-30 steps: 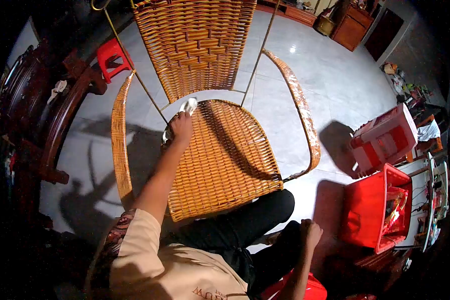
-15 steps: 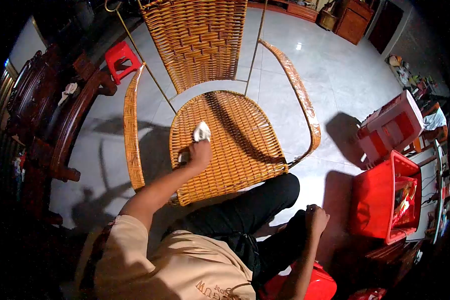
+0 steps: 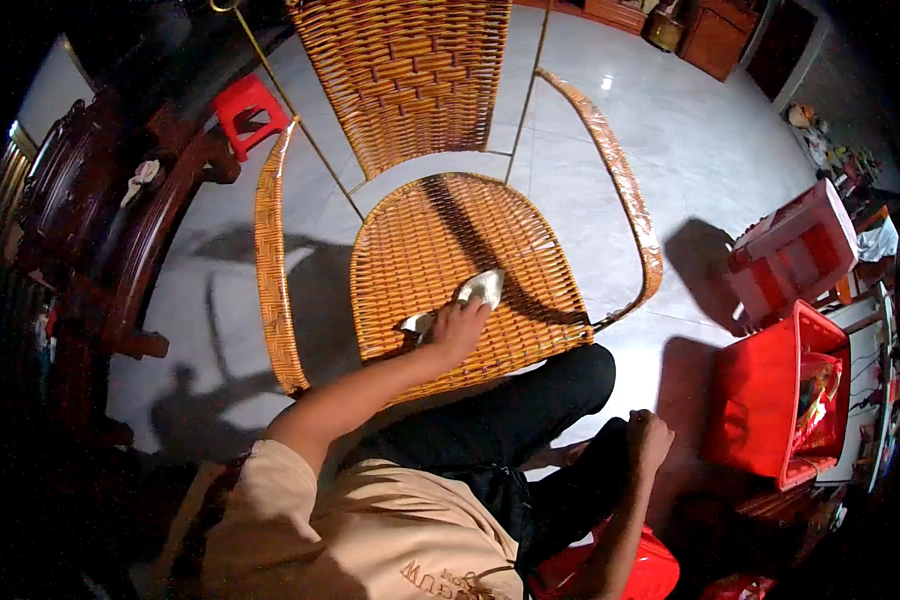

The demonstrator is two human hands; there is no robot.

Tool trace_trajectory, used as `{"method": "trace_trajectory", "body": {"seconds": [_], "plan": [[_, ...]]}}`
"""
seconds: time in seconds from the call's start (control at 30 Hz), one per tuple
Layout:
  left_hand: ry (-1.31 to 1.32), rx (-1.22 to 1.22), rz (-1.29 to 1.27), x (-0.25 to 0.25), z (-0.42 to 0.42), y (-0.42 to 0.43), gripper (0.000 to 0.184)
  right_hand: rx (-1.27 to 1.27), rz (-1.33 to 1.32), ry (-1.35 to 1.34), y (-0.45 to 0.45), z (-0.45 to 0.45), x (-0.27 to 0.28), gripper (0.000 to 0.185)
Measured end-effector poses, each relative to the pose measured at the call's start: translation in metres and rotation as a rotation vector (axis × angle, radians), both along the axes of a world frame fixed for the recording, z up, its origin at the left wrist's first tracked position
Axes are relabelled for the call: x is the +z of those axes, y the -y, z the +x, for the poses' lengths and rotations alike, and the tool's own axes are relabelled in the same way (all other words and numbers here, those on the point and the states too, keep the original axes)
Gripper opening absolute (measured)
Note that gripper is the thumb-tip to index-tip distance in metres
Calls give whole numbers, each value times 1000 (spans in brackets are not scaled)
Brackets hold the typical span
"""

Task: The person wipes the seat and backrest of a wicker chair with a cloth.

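My left hand (image 3: 457,335) presses a white cloth (image 3: 482,288) onto the woven seat (image 3: 420,240) of a wicker chair, right of the seat's middle. Its fingers are closed round the cloth, and a loose end shows on the wrist side. The chair has a woven backrest (image 3: 410,80), thin metal rods and two curved armrests. Clear plastic wrap covers the right armrest (image 3: 620,170); the left armrest (image 3: 272,260) looks bare. My right hand (image 3: 650,438) is curled into a fist by my knee, away from the chair, with nothing visible in it.
A red stool (image 3: 247,112) stands behind the left armrest. Dark carved wooden furniture (image 3: 140,260) lines the left side. On the right are a red plastic bin (image 3: 760,400) and a red-and-white box (image 3: 795,250). Beneath me is a red seat (image 3: 620,565).
My left hand has slid the cloth rightward and slightly toward me across the seat. My right hand stays by the knee. The whole view has shifted slightly.
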State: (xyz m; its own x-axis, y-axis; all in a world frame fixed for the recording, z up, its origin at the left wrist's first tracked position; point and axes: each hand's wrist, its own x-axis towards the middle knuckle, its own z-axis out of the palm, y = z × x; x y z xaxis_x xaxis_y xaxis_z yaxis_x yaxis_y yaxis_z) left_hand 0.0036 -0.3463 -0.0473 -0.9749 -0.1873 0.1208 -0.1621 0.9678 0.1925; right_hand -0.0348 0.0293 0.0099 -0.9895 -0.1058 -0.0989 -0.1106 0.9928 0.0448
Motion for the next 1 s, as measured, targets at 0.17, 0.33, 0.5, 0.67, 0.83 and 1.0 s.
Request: {"method": "trace_trajectory", "body": {"seconds": [0.17, 0.33, 0.5, 0.67, 0.83, 1.0], "plan": [[213, 139, 222, 9, 15, -1, 13, 24, -78, -92, 4, 0, -7, 24], [192, 44, 170, 9, 61, -2, 16, 7, 21, -38, 5, -1, -2, 26], [69, -130, 208, -3, 18, -20, 17, -6, -24, -32, 6, 0, -1, 27], [-82, -291, 321, -12, -52, -65, 18, 45, 21, -108, -6, 1, -17, 28], [-80, -429, 227, -1, -31, -43, 11, 26, 5, -109, 2, 0, -3, 28], [-94, -600, 249, 0, 17, 4, 10, 15, -5, -110, -8, -1, -12, 28]]}}
